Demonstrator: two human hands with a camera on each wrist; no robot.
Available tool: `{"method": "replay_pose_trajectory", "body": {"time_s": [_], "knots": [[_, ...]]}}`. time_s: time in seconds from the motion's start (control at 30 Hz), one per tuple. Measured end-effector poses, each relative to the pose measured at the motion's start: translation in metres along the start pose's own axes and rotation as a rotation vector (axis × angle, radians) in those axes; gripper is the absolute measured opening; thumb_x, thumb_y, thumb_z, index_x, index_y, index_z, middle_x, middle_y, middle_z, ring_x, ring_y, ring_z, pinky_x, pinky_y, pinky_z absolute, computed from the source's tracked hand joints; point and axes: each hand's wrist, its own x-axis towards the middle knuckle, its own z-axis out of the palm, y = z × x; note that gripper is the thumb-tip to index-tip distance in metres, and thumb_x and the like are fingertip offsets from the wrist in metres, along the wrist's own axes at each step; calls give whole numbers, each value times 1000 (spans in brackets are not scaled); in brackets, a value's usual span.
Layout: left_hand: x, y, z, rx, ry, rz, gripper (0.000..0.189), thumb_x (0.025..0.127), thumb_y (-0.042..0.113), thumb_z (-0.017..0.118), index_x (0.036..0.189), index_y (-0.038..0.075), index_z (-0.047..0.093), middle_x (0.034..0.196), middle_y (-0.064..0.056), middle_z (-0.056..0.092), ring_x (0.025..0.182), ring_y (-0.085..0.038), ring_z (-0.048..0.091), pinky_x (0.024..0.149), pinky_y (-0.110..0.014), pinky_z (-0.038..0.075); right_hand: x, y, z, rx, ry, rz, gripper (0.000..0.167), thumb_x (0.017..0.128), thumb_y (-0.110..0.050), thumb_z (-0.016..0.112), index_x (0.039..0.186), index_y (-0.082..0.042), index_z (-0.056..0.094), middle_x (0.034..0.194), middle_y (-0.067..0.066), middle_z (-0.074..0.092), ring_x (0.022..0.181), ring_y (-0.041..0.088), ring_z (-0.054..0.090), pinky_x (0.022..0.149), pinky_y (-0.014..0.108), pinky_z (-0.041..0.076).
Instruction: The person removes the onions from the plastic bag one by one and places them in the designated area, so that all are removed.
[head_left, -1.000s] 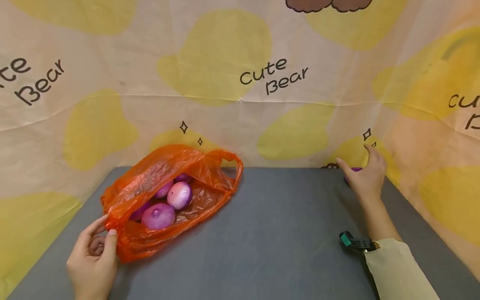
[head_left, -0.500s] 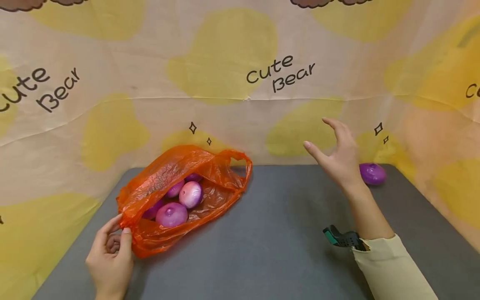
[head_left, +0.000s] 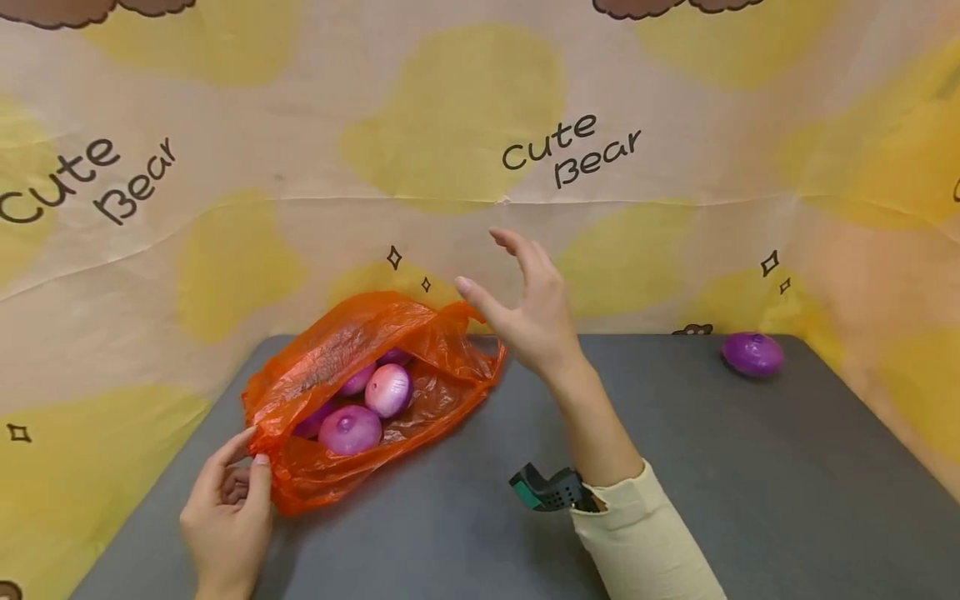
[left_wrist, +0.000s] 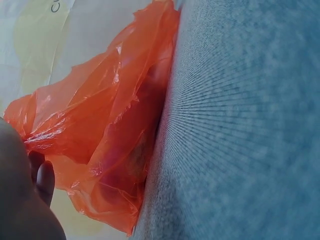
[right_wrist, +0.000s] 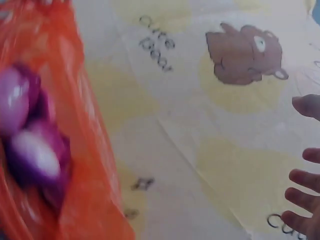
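Observation:
An orange plastic bag (head_left: 442, 392) lies on its side with its mouth facing the front, several purple onions (head_left: 350, 430) inside. My left hand (head_left: 228, 508) pinches the bag's near left edge between thumb and fingers; the left wrist view shows the film of the bag (left_wrist: 115, 100) bunched at that hand. My right hand (head_left: 536, 321) is raised in the air beside the bag's handle end, fingers spread and holding nothing. In the right wrist view, its fingers (right_wrist: 302, 200) stand apart from the bag. A single purple onion (head_left: 753, 355) sits at the table's back right corner.
The grey table (head_left: 675, 467) ends at a fabric backdrop (head_left: 442, 125) printed with yellow patches and lettering, which also rises along both sides. A black strap with a green part (head_left: 551, 490) is on the right wrist.
My right hand has moved left from the onion at the back right toward the bag, leaving that onion on the table. My left hand keeps its hold on the bag; the head view has shifted slightly.

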Motion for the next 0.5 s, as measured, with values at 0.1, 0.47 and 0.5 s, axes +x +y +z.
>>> {"method": "replay_pose_trajectory", "body": {"time_s": [0.1, 0.47, 0.5], "knots": [[0, 0, 6, -17, -24, 26, 35, 87, -9, 68, 121, 0, 72, 99, 28, 62, 61, 12, 53, 57, -1, 44, -8, -5, 10, 112, -69, 14, 58, 90, -31, 74, 142, -15, 55, 143, 3, 59, 132, 20, 54, 113, 47, 44], [0, 3, 3, 33, 40, -95, 29, 91, -1, 68, 119, 5, 74, 94, 28, 61, 57, 10, 51, 50, -4, 39, -22, 1, 61, 224, -232, 98, 48, 91, -31, 74, 135, -18, 61, 131, -1, 65, 122, 14, 60, 106, 41, 51], [1, 3, 5, 31, 31, -93, 30, 91, 0, 68, 120, 6, 74, 95, 28, 61, 57, 10, 51, 50, -4, 39, -24, 3, 66, 200, -234, 102, 48, 90, -33, 74, 134, -19, 61, 131, -2, 65, 123, 13, 59, 107, 42, 50]]}}
